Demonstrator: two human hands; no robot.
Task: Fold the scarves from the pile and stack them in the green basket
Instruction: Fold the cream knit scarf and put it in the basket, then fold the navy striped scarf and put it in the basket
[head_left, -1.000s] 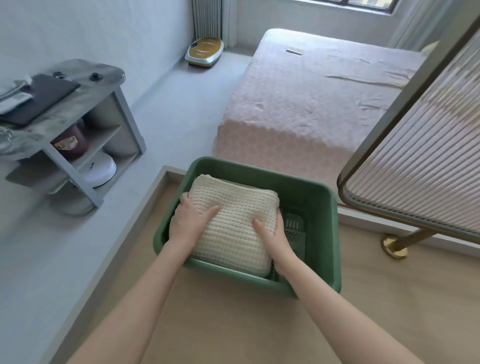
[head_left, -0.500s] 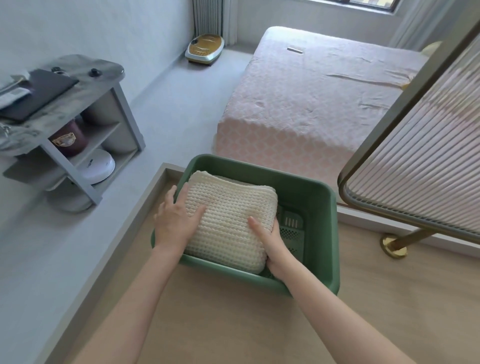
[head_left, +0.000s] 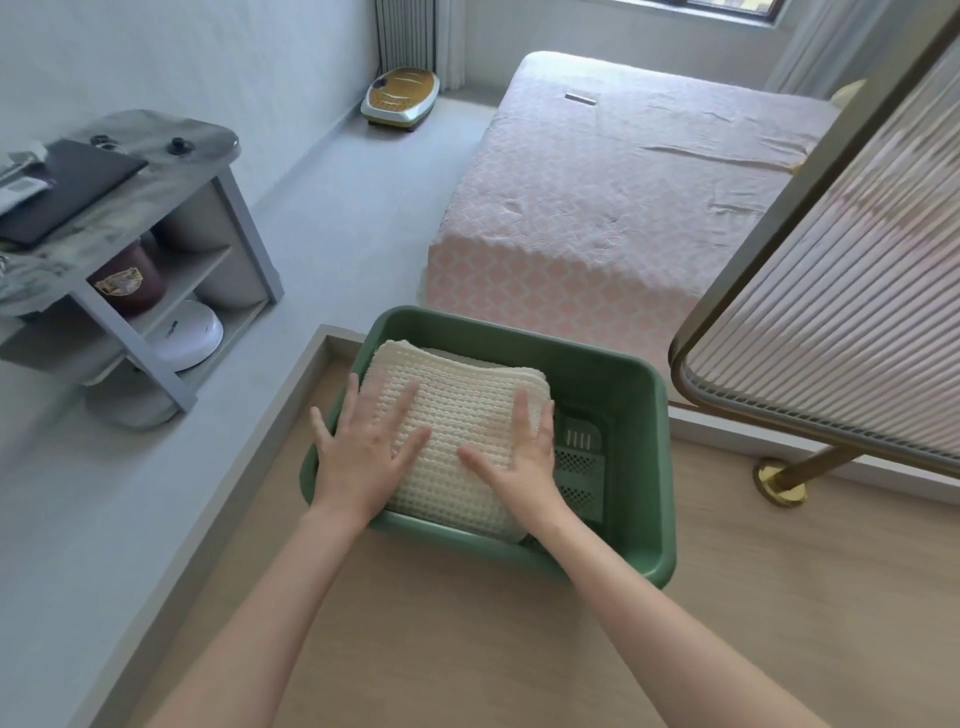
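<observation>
Letting go of the folded scarf (head_left: 457, 415) in the basket (head_left: 636, 415).
The cream scarf lies flat in the basket's left part, and the floor to its right is bare. A moment ago both hands clasped its sides; now the left hand (head_left: 363, 452) and right hand (head_left: 524, 460) are open over its top, fingers straight and spread, holding nothing. Whether they press or hover I cannot tell. I judge this scarf stacked; the next comes from the pile, out of view. A bed (head_left: 597, 208) stands beyond.
</observation>
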